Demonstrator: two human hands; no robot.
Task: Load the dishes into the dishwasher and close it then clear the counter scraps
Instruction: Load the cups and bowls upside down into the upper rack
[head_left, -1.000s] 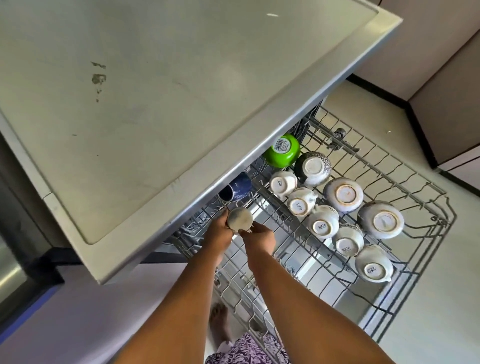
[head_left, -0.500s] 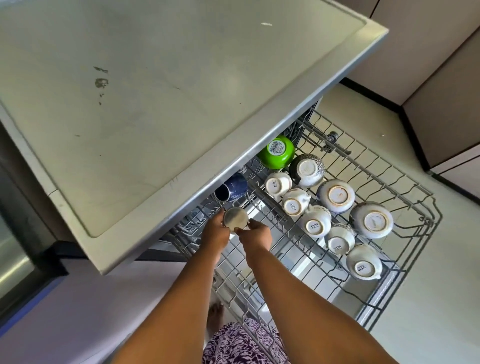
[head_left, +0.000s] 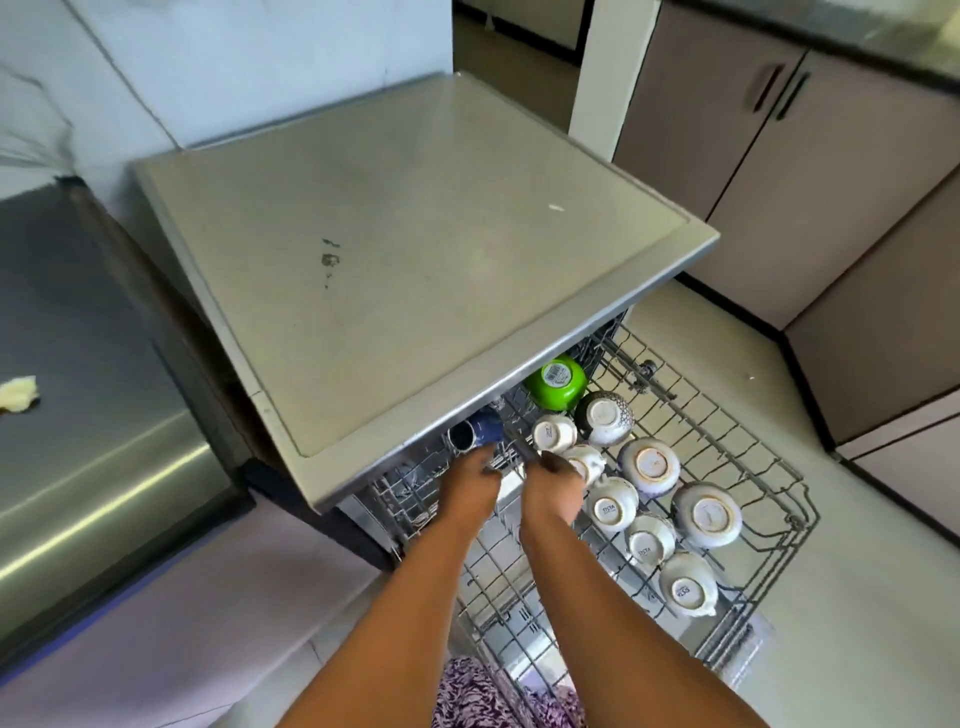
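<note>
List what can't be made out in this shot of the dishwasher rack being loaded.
- Head view: fingers of the left hand and right hand are motion-blurred, so whether they grip anything cannot be told.
- The blue mug is partly hidden under the dishwasher top.
- The rack runs back under that top; its rear load is hidden.
- The pale scrap on the steel counter is cut by the left edge.
</note>
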